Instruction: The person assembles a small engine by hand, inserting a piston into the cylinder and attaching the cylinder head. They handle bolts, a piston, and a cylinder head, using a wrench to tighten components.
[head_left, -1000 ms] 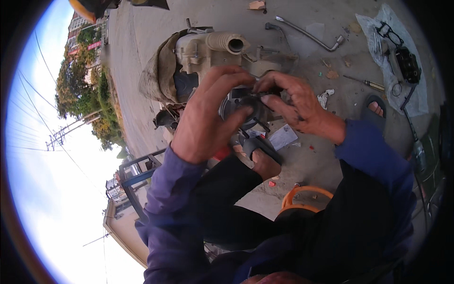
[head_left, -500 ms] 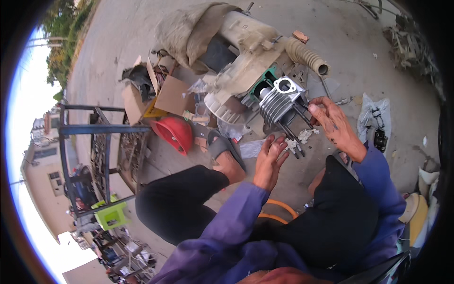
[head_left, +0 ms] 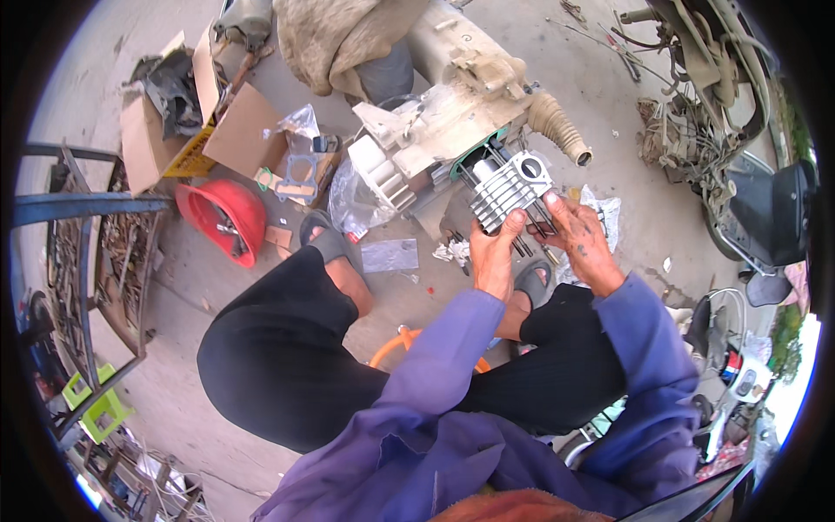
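silver finned metal cylinder, gripped at its near side by half-curled left hand, at right by half-curled right hand, dusty beige engine casing farther

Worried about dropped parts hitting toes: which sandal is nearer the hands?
The right sandal, seen between the left hand and right hand at the finned cylinder; the left sandal is farther off, near the red helmet.
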`<state>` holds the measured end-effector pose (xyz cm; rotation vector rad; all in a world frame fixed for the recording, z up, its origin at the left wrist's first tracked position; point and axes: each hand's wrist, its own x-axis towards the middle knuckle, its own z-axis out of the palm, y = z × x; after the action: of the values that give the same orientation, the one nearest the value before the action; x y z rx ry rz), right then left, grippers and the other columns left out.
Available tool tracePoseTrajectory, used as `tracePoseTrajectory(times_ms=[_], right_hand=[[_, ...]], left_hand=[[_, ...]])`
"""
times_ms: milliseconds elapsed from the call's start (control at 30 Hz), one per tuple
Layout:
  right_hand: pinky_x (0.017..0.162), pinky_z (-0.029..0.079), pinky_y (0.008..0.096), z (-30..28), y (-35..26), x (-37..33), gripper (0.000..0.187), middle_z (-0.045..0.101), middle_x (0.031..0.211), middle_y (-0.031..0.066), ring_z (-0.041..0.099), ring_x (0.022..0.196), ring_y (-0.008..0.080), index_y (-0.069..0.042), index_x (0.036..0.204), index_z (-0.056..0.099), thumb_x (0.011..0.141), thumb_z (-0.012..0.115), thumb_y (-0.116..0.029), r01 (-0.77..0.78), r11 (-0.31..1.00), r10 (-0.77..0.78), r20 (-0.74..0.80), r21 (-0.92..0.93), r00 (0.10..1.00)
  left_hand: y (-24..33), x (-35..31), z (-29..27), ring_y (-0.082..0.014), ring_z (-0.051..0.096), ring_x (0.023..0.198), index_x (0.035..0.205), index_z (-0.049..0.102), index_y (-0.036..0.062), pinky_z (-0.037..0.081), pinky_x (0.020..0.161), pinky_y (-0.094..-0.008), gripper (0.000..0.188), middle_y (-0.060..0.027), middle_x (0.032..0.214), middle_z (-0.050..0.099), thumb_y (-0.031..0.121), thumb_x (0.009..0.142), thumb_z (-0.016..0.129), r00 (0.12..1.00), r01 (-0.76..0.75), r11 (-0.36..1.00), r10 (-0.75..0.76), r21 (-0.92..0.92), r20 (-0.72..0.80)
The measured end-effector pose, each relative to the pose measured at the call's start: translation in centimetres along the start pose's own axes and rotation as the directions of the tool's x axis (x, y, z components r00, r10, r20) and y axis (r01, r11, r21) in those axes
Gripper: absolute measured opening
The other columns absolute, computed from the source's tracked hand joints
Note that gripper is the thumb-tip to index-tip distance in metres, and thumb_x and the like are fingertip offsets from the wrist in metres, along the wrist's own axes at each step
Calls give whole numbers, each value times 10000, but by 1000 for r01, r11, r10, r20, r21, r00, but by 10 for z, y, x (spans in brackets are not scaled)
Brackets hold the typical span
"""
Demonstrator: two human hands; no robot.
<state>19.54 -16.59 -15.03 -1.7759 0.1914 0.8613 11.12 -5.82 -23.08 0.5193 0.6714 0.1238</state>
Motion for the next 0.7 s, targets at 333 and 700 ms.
tracePoseTrajectory(times_ms=[333,700], right_hand=[[809,595,310,19,1,0,674,652,1168,177,704,896,204,136,1369,485,981,658,-387,-18,994,23,-42,109,999],[830,587,320,14,-3,-1,764,667,1146,205,712,892,210,150,1385,460,952,674,-443,-11,1000,12,-46,21,999]], left_hand=[[5,7,-5,-171,626,1031,1263,570,7,502,920,-327,555,-73,1153,658,290,852,812,998,10,999,-13,-41,-60],[10,2,17,-175,632,1078,1245,578,21,498,968,-355,442,-67,1165,656,221,880,724,984,-19,987,-10,-159,-180]])
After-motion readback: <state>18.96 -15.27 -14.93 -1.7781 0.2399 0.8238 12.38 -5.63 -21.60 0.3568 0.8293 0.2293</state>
